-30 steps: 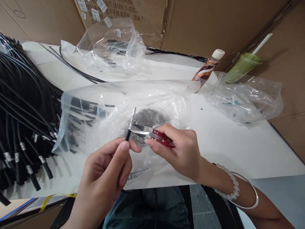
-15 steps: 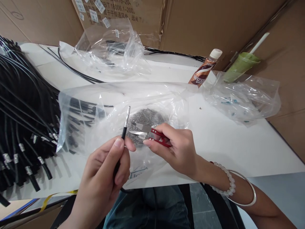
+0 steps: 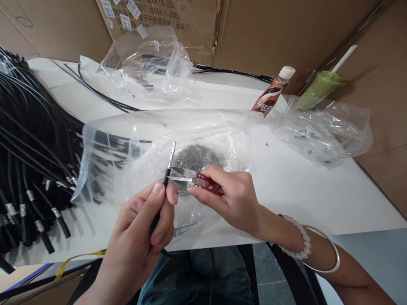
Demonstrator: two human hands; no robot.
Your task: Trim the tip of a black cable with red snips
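Note:
My left hand [image 3: 143, 228] pinches a thin black cable [image 3: 161, 199] between thumb and fingers, its bare silvery end [image 3: 172, 151] pointing up. My right hand [image 3: 229, 199] grips small red-handled snips [image 3: 197, 181], whose metal blades sit at the point where the black jacket meets the bare end. Both hands hover over a large clear plastic bag [image 3: 152, 140] lying on the white table [image 3: 318, 190]. A grey pile of metal trimmings [image 3: 197, 154] shows through the bag just behind the blades.
A thick bundle of black cables with metal ferrules [image 3: 28, 161] covers the table's left side. Another crumpled clear bag [image 3: 149, 63] lies at the back and a third [image 3: 324, 131] at the right. A Nescafe bottle [image 3: 273, 94] and green cup [image 3: 318, 89] stand by cardboard boxes.
The snips drew back from the cable half a second ago and have now returned to its stripped end. Both hands stay in nearly the same place.

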